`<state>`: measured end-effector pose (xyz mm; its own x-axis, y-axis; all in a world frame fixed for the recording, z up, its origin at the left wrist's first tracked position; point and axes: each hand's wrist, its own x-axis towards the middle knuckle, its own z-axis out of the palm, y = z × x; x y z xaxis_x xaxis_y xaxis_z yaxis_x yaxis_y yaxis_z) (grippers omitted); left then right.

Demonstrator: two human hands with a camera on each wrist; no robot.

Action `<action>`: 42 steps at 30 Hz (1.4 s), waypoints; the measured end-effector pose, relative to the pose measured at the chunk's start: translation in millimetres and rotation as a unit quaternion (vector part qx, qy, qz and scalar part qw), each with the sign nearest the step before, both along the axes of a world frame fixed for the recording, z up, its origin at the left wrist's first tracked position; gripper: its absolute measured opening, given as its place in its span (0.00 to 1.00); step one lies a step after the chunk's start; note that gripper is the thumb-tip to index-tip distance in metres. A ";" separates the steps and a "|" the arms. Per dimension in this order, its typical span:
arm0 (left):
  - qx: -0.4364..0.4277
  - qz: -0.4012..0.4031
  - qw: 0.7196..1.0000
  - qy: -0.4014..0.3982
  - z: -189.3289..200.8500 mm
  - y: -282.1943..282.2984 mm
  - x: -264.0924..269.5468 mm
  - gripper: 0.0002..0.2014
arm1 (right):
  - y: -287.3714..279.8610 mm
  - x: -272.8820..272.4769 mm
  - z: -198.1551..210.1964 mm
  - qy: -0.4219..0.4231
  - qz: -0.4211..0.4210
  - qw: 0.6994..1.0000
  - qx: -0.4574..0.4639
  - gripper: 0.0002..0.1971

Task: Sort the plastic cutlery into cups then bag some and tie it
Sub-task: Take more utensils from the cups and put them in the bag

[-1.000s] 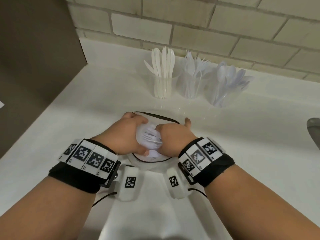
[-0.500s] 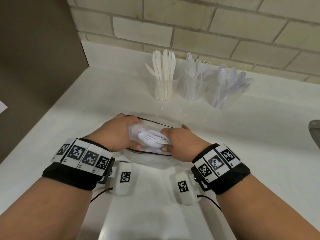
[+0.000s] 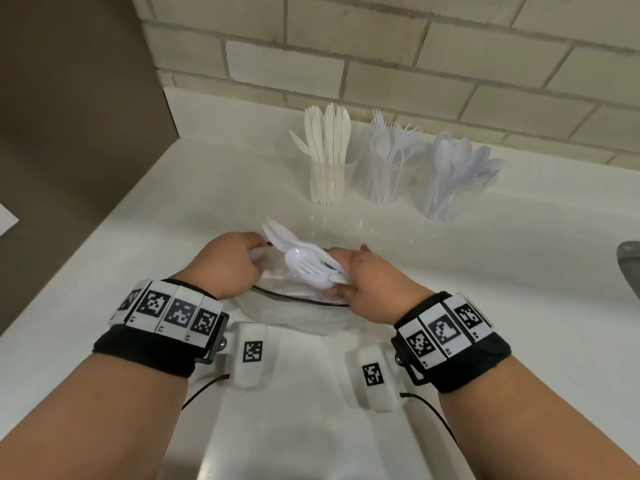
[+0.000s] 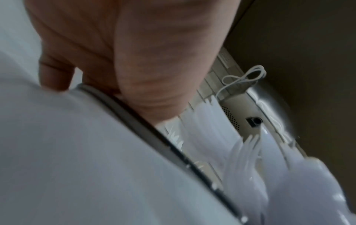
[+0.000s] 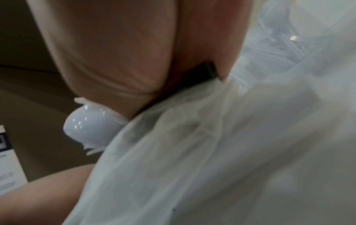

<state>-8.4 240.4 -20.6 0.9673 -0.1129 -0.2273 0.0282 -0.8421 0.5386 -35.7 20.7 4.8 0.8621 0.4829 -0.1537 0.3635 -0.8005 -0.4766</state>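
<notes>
A clear plastic bag (image 3: 298, 315) with a dark rim sits on the white counter (image 3: 138, 237) just in front of me. My left hand (image 3: 227, 266) grips the rim on the left. My right hand (image 3: 362, 280) pinches the rim (image 5: 202, 76) on the right. A bundle of white forks and spoons (image 3: 304, 263) sticks out of the bag's mouth, heads tilted up and to the left, against my right fingers. The left wrist view shows the rim (image 4: 154, 137) and fork tines (image 4: 246, 152). At the back stand three clear cups: knives (image 3: 327, 161), forks (image 3: 389, 164), spoons (image 3: 453, 174).
A brick wall (image 3: 381, 64) runs behind the cups. A brown panel (image 3: 69, 116) bounds the counter on the left, with a paper corner (image 3: 7, 220) at that edge. A grey metal object (image 3: 628, 265) sits at the far right. Bare counter lies between the bag and the cups.
Both hands have moved away from me and a little apart with the bag. The cutlery bundle, earlier cupped between my hands, now pokes out of the bag's mouth to the upper left.
</notes>
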 end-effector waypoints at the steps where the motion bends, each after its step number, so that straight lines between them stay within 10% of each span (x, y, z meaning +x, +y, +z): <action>1: -0.002 -0.026 0.999 0.024 -0.3 1.2 -1.8 0.17 | -2.2 0.9 1.8 -0.005 -0.016 1.000 0.013 0.12; 10: -0.264 -0.046 0.953 -0.141 43.8 -18.5 -20.1 0.54 | 1.2 4.1 1.3 -0.006 -0.035 0.998 0.043 0.14; 15: -0.167 -0.054 0.960 -0.218 40.6 -34.2 -23.1 0.37 | 11.8 8.0 10.8 0.000 -0.031 0.999 0.016 0.19; 21: -0.264 -0.079 0.936 -0.218 35.1 -43.7 -27.8 0.22 | 24.8 7.9 11.3 -0.009 -0.007 0.999 0.030 0.10; 26: -0.612 0.059 0.783 -0.091 31.1 -38.3 -23.6 0.20 | 21.1 10.6 22.9 -0.011 -0.044 0.988 0.146 0.10; 37: -0.686 0.170 0.671 0.223 42.8 -53.2 -9.2 0.37 | 22.8 30.7 75.7 0.095 -0.117 0.705 0.693 0.13; 42: -0.726 0.114 0.612 0.292 58.6 -62.8 -5.3 0.30 | 33.9 27.6 65.6 0.100 -0.120 0.745 0.648 0.19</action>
